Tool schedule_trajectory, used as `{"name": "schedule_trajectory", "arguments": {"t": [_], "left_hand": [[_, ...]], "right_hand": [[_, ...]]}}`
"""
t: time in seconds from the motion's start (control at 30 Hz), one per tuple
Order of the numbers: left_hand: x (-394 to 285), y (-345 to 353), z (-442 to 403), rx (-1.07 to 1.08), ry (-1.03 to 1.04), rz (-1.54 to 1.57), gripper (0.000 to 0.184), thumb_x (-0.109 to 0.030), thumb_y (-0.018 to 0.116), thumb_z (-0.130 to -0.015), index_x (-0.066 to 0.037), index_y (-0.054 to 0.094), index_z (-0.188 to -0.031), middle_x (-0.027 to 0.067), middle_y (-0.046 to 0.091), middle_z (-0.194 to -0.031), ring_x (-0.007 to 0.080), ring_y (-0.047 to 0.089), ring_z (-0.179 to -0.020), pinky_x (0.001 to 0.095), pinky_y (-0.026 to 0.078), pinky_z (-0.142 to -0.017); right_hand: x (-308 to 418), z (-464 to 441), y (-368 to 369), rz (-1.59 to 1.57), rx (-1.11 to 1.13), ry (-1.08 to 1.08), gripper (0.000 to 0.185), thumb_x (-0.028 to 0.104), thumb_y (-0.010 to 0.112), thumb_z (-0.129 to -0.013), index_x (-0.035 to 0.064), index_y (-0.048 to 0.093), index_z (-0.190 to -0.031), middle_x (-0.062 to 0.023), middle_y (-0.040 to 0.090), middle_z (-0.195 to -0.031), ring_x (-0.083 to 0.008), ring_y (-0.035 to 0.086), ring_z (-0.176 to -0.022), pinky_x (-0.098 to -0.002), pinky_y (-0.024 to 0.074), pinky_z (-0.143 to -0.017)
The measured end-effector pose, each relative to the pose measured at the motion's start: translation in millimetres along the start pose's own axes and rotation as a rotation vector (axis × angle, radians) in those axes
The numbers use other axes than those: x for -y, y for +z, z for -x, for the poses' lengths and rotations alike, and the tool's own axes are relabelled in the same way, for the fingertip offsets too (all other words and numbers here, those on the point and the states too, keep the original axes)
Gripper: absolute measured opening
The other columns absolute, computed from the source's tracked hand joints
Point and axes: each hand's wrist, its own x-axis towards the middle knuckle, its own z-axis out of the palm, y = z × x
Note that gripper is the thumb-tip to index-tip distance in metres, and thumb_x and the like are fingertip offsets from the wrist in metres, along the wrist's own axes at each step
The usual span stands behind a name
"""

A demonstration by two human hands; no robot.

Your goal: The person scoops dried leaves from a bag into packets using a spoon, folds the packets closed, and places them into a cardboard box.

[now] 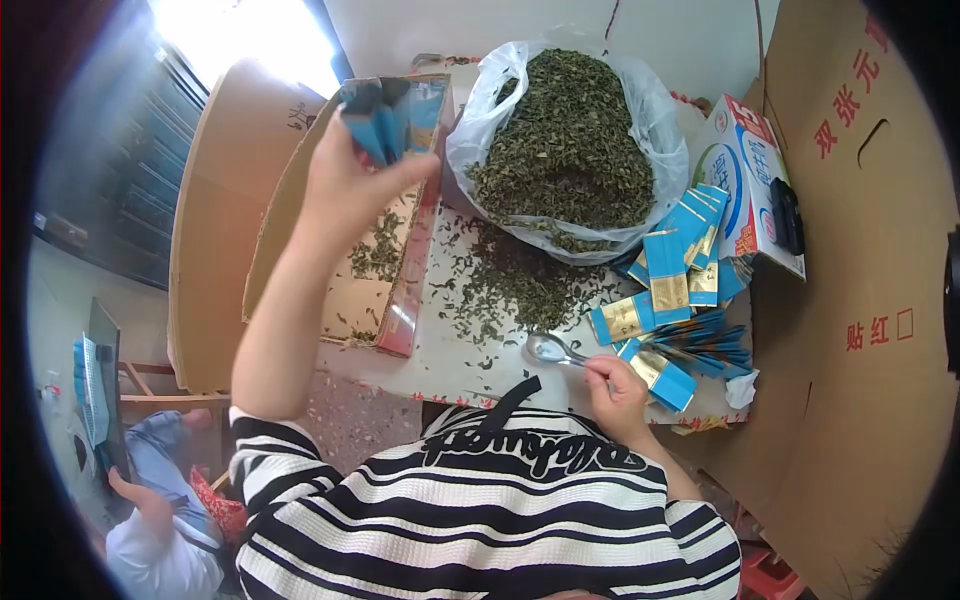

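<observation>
My left hand point(345, 185) is at the far end of a long cardboard box point(345, 295), its fingers around a blue packet point(372, 128). The thumb sticks out to the right, and the fingertips are partly hidden. Another blue packet point(425, 102) stands in the box beside it. Near the table's front edge my right hand point(618, 395) grips a metal spoon point(548, 347) by its handle, the bowl resting by loose dried leaves point(520, 275). A pile of blue-and-gold packets point(668, 280) lies right of the spoon.
A clear plastic bag point(470, 150) heaped with dried leaves point(570, 130) stands at the back. A white-and-blue carton point(735, 180) and a crumpled tissue point(741, 390) are at the right. Large cardboard point(850, 230) walls the right side. Another person point(165, 530) sits at lower left.
</observation>
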Motion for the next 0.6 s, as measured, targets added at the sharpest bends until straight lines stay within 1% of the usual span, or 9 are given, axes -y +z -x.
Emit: {"name": "schedule_trajectory", "arguments": {"t": [0.07, 0.1, 0.17, 0.2, 0.27, 0.3, 0.5, 0.57, 0.6], "left_hand": [[38.7, -19.3, -34.1, 0.022, -0.155, -0.165, 0.062, -0.025, 0.084, -0.071, 0.002, 0.051, -0.117, 0.0127, 0.062, -0.111, 0.0181, 0.062, -0.096, 0.0314, 0.052, -0.083], [58.6, -25.3, -47.8, 0.019, -0.149, -0.169, 0.062, -0.025, 0.084, -0.071, 0.002, 0.051, -0.117, 0.0127, 0.062, -0.111, 0.0181, 0.062, -0.096, 0.0314, 0.052, -0.083], [98.6, -30.1, -67.0, 0.014, -0.287, -0.377, 0.065, -0.026, 0.083, -0.071, 0.002, 0.049, -0.118, 0.0154, 0.061, -0.113, 0.0225, 0.062, -0.100, 0.0340, 0.051, -0.086], [110.9, -29.3, -70.8, 0.008, -0.279, -0.378, 0.065, -0.026, 0.083, -0.071, 0.002, 0.049, -0.118, 0.0154, 0.061, -0.113, 0.0225, 0.062, -0.100, 0.0340, 0.051, -0.086], [135.9, -27.4, -79.9, 0.011, -0.432, -0.498, 0.071, -0.029, 0.085, -0.068, 0.002, 0.048, -0.120, 0.0189, 0.060, -0.115, 0.0276, 0.061, -0.106, 0.0367, 0.049, -0.090], [160.8, -27.9, -85.2, 0.010, -0.431, -0.524, 0.076, -0.033, 0.086, -0.065, 0.003, 0.047, -0.120, 0.0211, 0.059, -0.116, 0.0304, 0.059, -0.109, 0.0382, 0.048, -0.093], [201.4, -9.2, -102.0, 0.012, -0.527, -0.539, 0.079, -0.035, 0.086, -0.063, 0.004, 0.047, -0.119, 0.0216, 0.056, -0.120, 0.0321, 0.057, -0.113, 0.0390, 0.047, -0.095], [204.1, -3.2, -106.0, 0.001, -0.469, -0.648, 0.078, -0.035, 0.087, -0.062, 0.004, 0.048, -0.117, 0.0220, 0.055, -0.122, 0.0326, 0.056, -0.114, 0.0396, 0.047, -0.095], [209.7, -0.9, -107.9, -0.019, -0.444, -0.641, 0.078, -0.035, 0.088, -0.061, 0.005, 0.048, -0.115, 0.0225, 0.056, -0.119, 0.0338, 0.057, -0.111, 0.0395, 0.048, -0.093]], "right_hand": [[-0.4, 0.2, 4.3, 0.007, 0.011, -0.017, 0.009, -0.004, 0.063, -0.082, -0.0013, 0.065, -0.090, -0.0118, 0.066, -0.086, -0.0202, 0.063, -0.074, -0.0285, 0.0497, -0.068], [-1.5, 1.7, 5.8, 0.004, 0.008, -0.023, 0.009, -0.004, 0.063, -0.082, -0.0013, 0.065, -0.090, -0.0118, 0.066, -0.086, -0.0202, 0.063, -0.074, -0.0285, 0.0497, -0.068], [-5.4, 4.0, 6.9, 0.019, 0.051, 0.034, 0.008, -0.003, 0.064, -0.079, -0.0005, 0.066, -0.087, -0.0150, 0.067, -0.084, -0.0286, 0.066, -0.077, -0.0332, 0.0520, -0.068], [-7.4, 5.1, 7.5, 0.023, 0.052, 0.035, 0.008, -0.003, 0.065, -0.079, -0.0006, 0.065, -0.086, -0.0156, 0.067, -0.084, -0.0298, 0.066, -0.076, -0.0341, 0.0518, -0.067], [-10.8, 7.5, 7.8, 0.039, 0.049, 0.042, 0.007, -0.003, 0.065, -0.079, -0.0006, 0.065, -0.086, -0.0155, 0.067, -0.084, -0.0297, 0.066, -0.075, -0.0341, 0.0518, -0.066], [-12.9, 9.1, 7.8, 0.057, 0.049, 0.063, 0.007, -0.002, 0.065, -0.079, -0.0005, 0.066, -0.085, -0.0154, 0.067, -0.083, -0.0297, 0.066, -0.075, -0.0341, 0.0517, -0.066], [-22.5, 9.9, 8.8, 0.033, 0.044, 0.105, 0.008, -0.003, 0.065, -0.078, -0.0003, 0.066, -0.086, -0.0153, 0.067, -0.083, -0.0289, 0.066, -0.074, -0.0343, 0.0520, -0.065], [-26.8, 10.4, 10.8, 0.044, 0.030, 0.038, 0.007, -0.004, 0.062, -0.080, -0.0014, 0.066, -0.086, -0.0111, 0.065, -0.077, -0.0183, 0.062, -0.064, -0.0275, 0.0481, -0.058], [-28.3, 10.6, 12.1, 0.039, 0.019, 0.030, 0.007, -0.005, 0.063, -0.080, -0.0017, 0.066, -0.085, -0.0117, 0.065, -0.077, -0.0185, 0.062, -0.064, -0.0278, 0.0483, -0.058]]}}
